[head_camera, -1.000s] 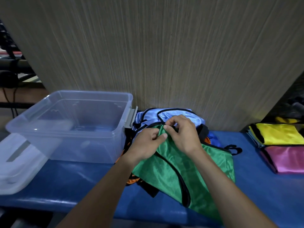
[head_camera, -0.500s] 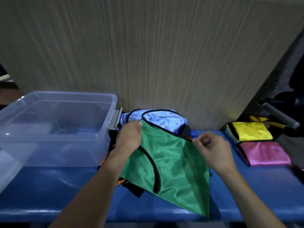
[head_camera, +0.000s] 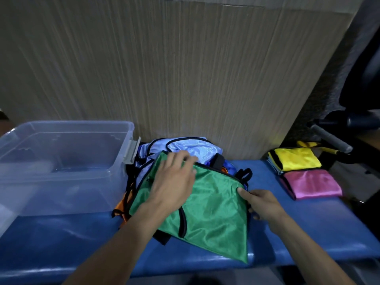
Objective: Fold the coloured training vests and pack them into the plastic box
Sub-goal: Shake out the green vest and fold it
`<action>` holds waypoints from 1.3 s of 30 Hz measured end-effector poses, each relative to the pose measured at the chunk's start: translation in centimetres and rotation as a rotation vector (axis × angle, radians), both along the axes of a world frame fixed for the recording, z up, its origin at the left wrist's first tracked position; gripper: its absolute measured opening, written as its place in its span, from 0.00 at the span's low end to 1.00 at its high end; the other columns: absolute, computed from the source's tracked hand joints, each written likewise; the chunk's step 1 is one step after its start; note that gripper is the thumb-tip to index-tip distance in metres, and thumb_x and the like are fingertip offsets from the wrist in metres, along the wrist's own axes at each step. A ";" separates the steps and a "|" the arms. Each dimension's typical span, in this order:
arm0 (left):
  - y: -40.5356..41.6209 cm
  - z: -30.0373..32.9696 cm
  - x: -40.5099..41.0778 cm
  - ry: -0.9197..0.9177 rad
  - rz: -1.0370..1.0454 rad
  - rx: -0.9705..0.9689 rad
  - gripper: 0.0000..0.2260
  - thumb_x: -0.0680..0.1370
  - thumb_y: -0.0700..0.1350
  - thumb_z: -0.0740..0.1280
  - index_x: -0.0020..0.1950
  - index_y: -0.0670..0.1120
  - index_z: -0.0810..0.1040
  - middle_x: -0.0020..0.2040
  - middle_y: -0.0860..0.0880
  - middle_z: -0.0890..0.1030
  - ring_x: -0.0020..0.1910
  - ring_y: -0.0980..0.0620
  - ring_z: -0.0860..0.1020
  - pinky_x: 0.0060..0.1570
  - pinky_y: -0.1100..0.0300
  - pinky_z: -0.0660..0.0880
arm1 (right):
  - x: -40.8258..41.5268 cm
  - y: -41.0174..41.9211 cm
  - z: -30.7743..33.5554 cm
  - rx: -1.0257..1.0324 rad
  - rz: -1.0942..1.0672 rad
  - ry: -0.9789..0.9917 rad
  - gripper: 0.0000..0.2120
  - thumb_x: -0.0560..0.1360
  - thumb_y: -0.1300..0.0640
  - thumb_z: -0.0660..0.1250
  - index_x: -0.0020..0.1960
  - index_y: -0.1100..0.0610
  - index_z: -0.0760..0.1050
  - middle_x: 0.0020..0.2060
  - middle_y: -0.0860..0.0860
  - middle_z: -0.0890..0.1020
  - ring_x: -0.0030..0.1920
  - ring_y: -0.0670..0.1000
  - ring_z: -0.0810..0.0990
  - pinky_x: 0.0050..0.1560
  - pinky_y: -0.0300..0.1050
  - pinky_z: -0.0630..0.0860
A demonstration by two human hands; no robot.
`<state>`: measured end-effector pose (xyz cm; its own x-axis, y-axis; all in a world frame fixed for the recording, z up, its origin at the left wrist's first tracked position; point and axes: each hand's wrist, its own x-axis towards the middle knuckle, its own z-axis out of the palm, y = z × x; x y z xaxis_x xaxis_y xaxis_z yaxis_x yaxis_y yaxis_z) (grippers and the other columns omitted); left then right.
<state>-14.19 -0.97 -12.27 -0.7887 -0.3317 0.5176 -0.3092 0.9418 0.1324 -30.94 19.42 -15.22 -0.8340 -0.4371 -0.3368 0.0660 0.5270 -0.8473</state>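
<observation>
The plastic box sits on the left of the blue bench and looks empty. The green vest lies on a heap of other vests beside it. The left hand lies flat on it, fingers spread. The right hand pinches its right edge. The shiny cloth may slide off the bumpy heap, so the fold could go crooked.

Wall: beige vertically grained panel, directly behind bench.
Bench: glossy blue padded surface.
Right of panel: dark textured wall.
</observation>
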 end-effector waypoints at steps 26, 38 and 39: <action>0.0 -2.7 0.8 -0.352 -0.076 -0.030 0.26 0.84 0.65 0.41 0.82 0.63 0.44 0.82 0.55 0.38 0.81 0.48 0.35 0.78 0.42 0.36 | 0.5 -2.1 -0.4 -0.399 -0.191 -0.181 0.11 0.78 0.50 0.73 0.49 0.59 0.79 0.44 0.53 0.85 0.43 0.52 0.83 0.39 0.45 0.77; 8.6 -4.5 -5.9 -0.481 -0.162 -0.085 0.29 0.83 0.65 0.43 0.83 0.59 0.44 0.83 0.48 0.39 0.81 0.40 0.35 0.76 0.38 0.32 | -5.1 6.7 -0.9 -0.177 -0.263 0.091 0.18 0.77 0.49 0.73 0.57 0.62 0.77 0.48 0.57 0.83 0.47 0.57 0.84 0.56 0.62 0.81; 9.6 -4.8 -6.5 -0.498 -0.171 -0.088 0.29 0.83 0.65 0.43 0.83 0.59 0.44 0.83 0.48 0.39 0.81 0.40 0.35 0.75 0.38 0.32 | -5.5 7.7 -0.9 -0.148 -0.262 0.113 0.13 0.78 0.51 0.72 0.52 0.62 0.77 0.44 0.56 0.83 0.45 0.56 0.83 0.56 0.60 0.81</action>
<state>-20.67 8.59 -17.11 -0.9850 -0.1493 0.0867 -0.1558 0.9851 -0.0734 -36.49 27.07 -16.15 -0.9532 -0.2395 -0.1847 0.0846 0.3753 -0.9230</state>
